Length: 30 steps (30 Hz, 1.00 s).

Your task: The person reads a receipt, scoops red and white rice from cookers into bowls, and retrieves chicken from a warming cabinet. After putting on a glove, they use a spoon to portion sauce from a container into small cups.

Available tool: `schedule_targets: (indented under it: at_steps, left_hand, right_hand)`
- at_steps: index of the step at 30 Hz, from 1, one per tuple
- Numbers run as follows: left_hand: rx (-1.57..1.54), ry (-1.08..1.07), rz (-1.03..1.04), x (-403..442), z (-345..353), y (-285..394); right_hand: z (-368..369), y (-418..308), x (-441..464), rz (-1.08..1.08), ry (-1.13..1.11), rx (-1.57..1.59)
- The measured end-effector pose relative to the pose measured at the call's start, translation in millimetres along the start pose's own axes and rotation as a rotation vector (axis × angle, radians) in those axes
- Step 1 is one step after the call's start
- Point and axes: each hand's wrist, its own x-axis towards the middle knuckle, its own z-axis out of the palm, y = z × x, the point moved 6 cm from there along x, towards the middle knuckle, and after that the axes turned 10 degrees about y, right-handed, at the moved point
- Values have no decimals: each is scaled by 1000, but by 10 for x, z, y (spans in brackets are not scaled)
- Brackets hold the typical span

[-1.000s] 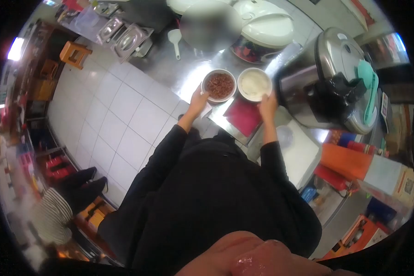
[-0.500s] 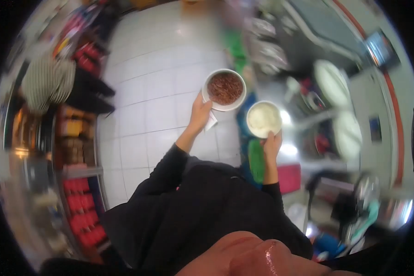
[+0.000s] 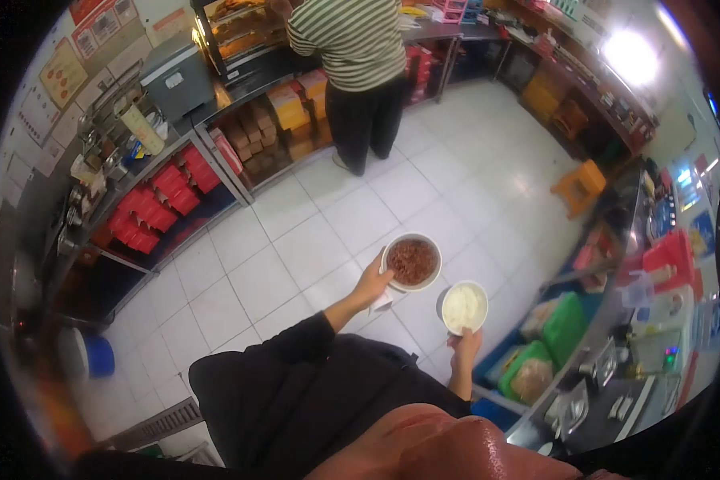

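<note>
My left hand (image 3: 370, 286) grips the near-left side of a white bowl (image 3: 438, 276) holding a reddish-brown, shredded-looking food (image 3: 412, 262). A white slip of paper (image 3: 382, 302) shows just under that hand; whether the fingers pinch it I cannot tell. Lower and to the right, my right hand (image 3: 466, 349) is closed on a slightly smaller white bowl (image 3: 442, 310) with a pale, creamy content (image 3: 465, 307). Both bowls are held level above the floor, close together but apart. The fingers beneath them are mostly hidden.
White floor tiles (image 3: 312, 248) lie ahead. At the far counter a person in a striped top (image 3: 356, 48) faces away. Red boxes (image 3: 168, 188) fill a left shelf. An orange stool (image 3: 580, 188), green bins (image 3: 564, 328) and a steel counter stand right; a blue-and-white bucket (image 3: 98, 356) is lower left.
My view has swung left, so the striped-top person and far counter now appear ahead, with the right-hand counter farther off. Both bowls stay in my hands, lower in view.
</note>
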Motion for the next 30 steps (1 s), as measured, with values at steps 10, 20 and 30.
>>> schedule_targets:
  at_steps: [10, 20, 30]
  left_hand:
    - [-100, -124, -236, 2458, 1420, 190]
    - [-115, 223, -80, 4895, 1812, 599]
    - [-71, 626, -97, 7200, 1334, 258]
  right_hand:
    - [-368, -467, 2848, -58, 287, -238]
    - [2675, -2447, 5975, -240, -247, -318]
    - [7000, -3025, 7468, -51, -743, -158]
